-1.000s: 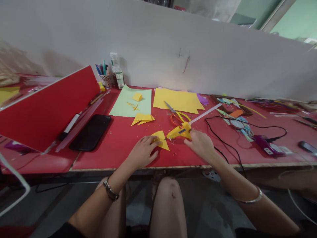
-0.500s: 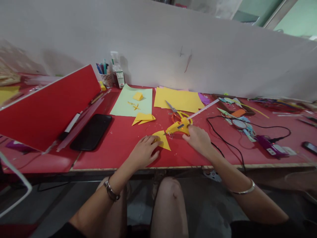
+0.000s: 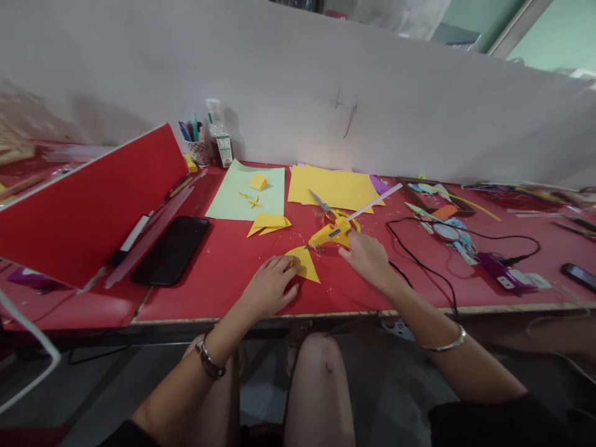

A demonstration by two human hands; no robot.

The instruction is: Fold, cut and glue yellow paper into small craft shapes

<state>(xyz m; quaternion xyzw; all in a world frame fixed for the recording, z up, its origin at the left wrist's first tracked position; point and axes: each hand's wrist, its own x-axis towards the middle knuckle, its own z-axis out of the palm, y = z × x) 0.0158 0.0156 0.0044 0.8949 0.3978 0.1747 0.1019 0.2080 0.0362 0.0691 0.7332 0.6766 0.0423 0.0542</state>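
Curled fingers of my left hand (image 3: 270, 282) press on a yellow paper piece (image 3: 308, 267) and hold it against the red tabletop; they cover its left part. My right hand (image 3: 367, 259) is wrapped around a yellow glue gun (image 3: 331, 234). The gun's nozzle points left and down at the top corner of that paper, touching it or just above. A pale glue stick (image 3: 376, 202) juts from the gun's back. Behind the gun lie scissors (image 3: 318, 200), partly hidden. Folded yellow paper (image 3: 269, 223) lies just beyond my left hand.
A green sheet (image 3: 226, 198) bears paper scraps, beside stacked yellow sheets (image 3: 338, 187). To the left are a black phone (image 3: 171, 251), a leaning red board (image 3: 107, 198), a pen cup (image 3: 198, 151) and a bottle (image 3: 221, 143). A black cable (image 3: 431, 273) and purple power strip (image 3: 505, 273) lie right.
My right hand and the glue gun have shifted slightly left, bringing the nozzle further over the paper's top edge. My left hand stays in place on the paper.
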